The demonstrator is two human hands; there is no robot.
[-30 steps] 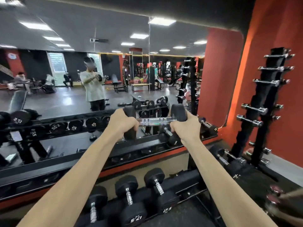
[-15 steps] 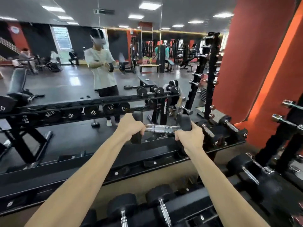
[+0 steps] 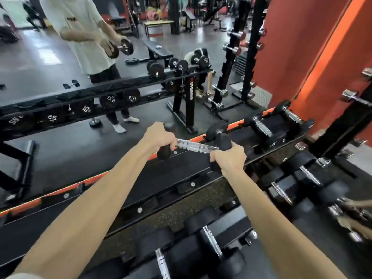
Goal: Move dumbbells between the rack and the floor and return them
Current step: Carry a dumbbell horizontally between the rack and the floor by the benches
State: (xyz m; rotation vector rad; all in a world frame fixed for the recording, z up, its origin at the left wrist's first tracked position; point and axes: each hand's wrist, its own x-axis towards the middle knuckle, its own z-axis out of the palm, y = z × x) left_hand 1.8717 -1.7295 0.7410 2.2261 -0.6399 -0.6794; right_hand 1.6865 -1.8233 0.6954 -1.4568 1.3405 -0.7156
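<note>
From the head camera, the person holds a dumbbell (image 3: 196, 146) crosswise just above the rack (image 3: 181, 178)'s top shelf. The left hand (image 3: 159, 137) and right hand (image 3: 228, 160) each have fingers clamped over a rubber head. It looks heavy and rigid; the knurled chrome handle probably offers a surer grip than the heads.
</note>
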